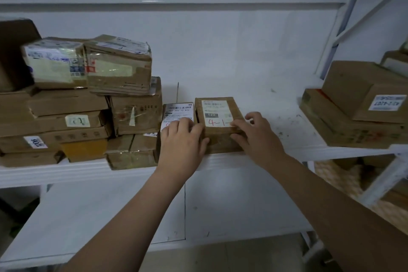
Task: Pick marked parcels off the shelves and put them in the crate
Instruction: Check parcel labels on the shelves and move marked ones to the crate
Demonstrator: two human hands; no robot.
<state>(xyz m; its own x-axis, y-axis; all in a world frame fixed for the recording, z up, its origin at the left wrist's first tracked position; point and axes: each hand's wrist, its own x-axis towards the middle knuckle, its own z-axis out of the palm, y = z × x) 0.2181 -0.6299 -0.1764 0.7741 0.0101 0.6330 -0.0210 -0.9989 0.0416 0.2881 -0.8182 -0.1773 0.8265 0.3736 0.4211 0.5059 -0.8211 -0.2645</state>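
Note:
A small brown parcel [217,115] with a white label and red writing "4-1-" lies near the front edge of the white shelf [254,95]. Its left neighbour is a flatter parcel [177,110] with a barcode label. My left hand [183,139] rests on the flatter parcel's near end, with its thumb against the left side of the marked parcel. My right hand [256,134] grips the marked parcel's right front corner, fingers curled over the top. Both parcels still sit on the shelf. No crate is in view.
A pile of taped cardboard parcels [88,99] fills the left of the shelf, right beside the flatter parcel. Two stacked boxes [357,108] sit at the shelf's right end. A lower white shelf [110,216] lies beneath my arms. Woven baskets [344,181] stand lower right.

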